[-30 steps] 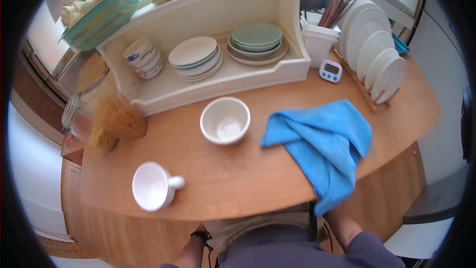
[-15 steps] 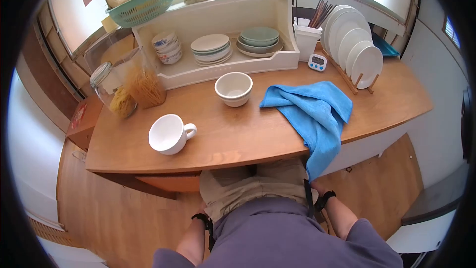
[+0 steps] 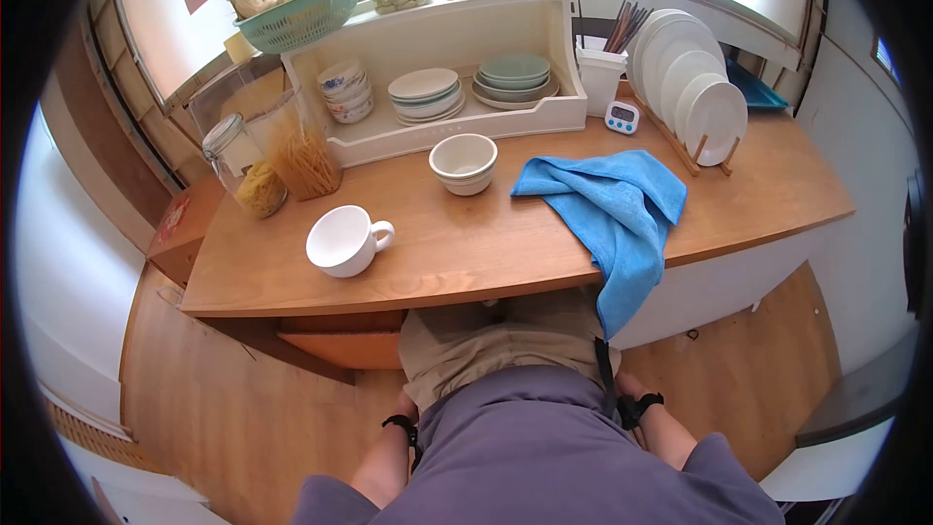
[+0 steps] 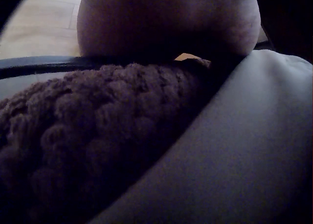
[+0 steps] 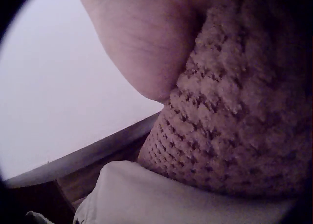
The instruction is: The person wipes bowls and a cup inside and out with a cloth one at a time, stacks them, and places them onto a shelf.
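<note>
Both hands are down beside the thighs, below the table's front edge. In the head view the left hand (image 3: pixel 406 406) shows only in part by the trousers, and the right hand (image 3: pixel 632 386) sits below the hanging corner of a blue cloth (image 3: pixel 622 204). Each wrist view shows the heel of a hand, the left (image 4: pixel 166 23) and the right (image 5: pixel 142 38), close against a brown knitted cover (image 5: pixel 230 106) beside the trouser leg. The fingers are hidden. On the table stand a white cup (image 3: pixel 342 241) with its handle to the right and a cream bowl (image 3: pixel 464 163).
A white shelf (image 3: pixel 457 131) behind holds bowls and plates, with a green basket (image 3: pixel 306 17) and jars on top. Pasta containers (image 3: pixel 303 157) stand left. A timer (image 3: pixel 622 118), a chopstick holder (image 3: pixel 601 78) and racked plates (image 3: pixel 714 122) stand right.
The head view has shifted, so the table sits higher in it and more of the body shows. The cup, bowl and cloth keep their places; both hands stay low at the sides.
</note>
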